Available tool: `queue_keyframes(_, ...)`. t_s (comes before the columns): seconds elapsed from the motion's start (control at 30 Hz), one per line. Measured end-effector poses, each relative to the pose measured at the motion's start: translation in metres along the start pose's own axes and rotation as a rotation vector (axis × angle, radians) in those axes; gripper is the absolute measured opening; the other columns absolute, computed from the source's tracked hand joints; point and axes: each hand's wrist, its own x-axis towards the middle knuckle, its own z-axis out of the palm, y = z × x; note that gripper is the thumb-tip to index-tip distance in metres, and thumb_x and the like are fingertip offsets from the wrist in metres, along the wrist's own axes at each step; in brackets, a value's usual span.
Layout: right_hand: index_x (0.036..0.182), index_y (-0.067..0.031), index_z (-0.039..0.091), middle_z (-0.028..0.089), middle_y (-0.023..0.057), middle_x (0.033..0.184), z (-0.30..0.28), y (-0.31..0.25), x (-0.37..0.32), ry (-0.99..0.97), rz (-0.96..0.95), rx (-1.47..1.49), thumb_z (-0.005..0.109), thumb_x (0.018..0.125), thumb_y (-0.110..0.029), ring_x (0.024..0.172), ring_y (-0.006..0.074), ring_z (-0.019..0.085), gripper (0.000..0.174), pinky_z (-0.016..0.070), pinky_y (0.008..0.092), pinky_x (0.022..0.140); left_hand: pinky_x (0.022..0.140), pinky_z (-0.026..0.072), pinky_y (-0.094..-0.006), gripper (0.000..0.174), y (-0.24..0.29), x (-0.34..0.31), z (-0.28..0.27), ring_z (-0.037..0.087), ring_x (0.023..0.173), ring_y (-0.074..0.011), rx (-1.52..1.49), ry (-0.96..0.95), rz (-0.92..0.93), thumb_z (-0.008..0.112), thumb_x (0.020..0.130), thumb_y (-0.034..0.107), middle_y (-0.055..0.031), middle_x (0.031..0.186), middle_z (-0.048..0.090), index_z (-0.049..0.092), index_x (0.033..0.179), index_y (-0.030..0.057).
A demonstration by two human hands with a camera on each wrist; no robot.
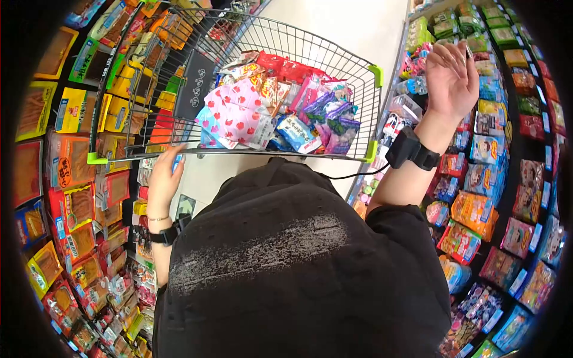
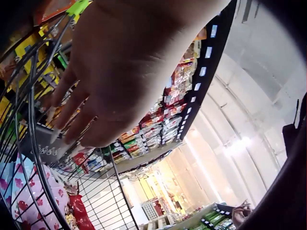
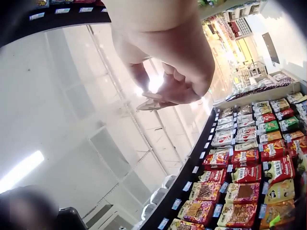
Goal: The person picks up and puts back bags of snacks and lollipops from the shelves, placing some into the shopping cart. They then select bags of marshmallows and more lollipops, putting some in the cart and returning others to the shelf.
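Note:
A wire shopping cart (image 1: 303, 42) with green corner caps stands sideways in front of me. Inside lie several snack bags: a pink heart-print bag (image 1: 234, 107), a red bag (image 1: 292, 70), a purple bag (image 1: 334, 113) and a blue-and-white bag (image 1: 298, 132). My left hand (image 1: 164, 182) is at the cart's near rim, its fingers extended beside the wire; in the left wrist view those fingers (image 2: 72, 112) reach over the basket side. To the right, my right hand (image 1: 452, 83) is raised before the shelf, palm up, fingers loosely bent, with nothing in it.
Shelves of packaged snacks (image 1: 77, 110) line the left side. On the right, another shelf holds candy bags (image 1: 489, 149) with price tags along its edges. The pale aisle floor (image 1: 346, 24) runs beyond the cart. A black cable (image 1: 358, 175) hangs from the right wrist device.

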Motion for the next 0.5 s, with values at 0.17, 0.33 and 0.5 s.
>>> queue_keyframes(0.17,0.108,0.0064,0.051,0.048,0.0066,0.083,-0.051,-0.019,0.014,0.123,0.087,0.082,0.048,0.084,-0.008,0.078,0.0161,0.04,0.028,0.0351,0.0268,0.069,0.098,0.034,-0.0403,0.037,-0.057,0.051,0.071,0.046,0.113,-0.0323,0.124,0.179,0.041,0.057,0.081,0.015,-0.0152,0.118,0.053,0.054,0.117,0.0067)
queue_keyframes(0.33,0.11,0.0065,0.051,0.056,0.0098,0.087,-0.108,0.007,0.043,0.107,0.25,-0.028,0.05,0.083,-0.008,0.078,0.016,0.043,0.03,0.0375,0.0252,0.068,0.103,0.0267,-0.0451,0.048,-0.051,0.075,0.106,0.038,0.123,-0.0296,0.494,0.175,-0.345,0.063,0.074,0.036,-0.0126,0.126,0.048,0.056,0.116,0.0134)
queue_keyframes(0.5,0.106,0.001,0.056,0.061,0.0075,0.09,-0.177,0.101,0.072,0.288,0.506,-0.895,0.055,0.082,-0.014,0.08,0.0137,0.055,0.029,0.0429,0.0257,0.073,0.106,0.021,-0.0462,0.043,-0.045,0.075,0.102,0.029,0.129,-0.0289,0.637,0.245,-0.252,0.061,0.074,0.04,-0.0089,0.132,0.042,0.06,0.11,0.0173)
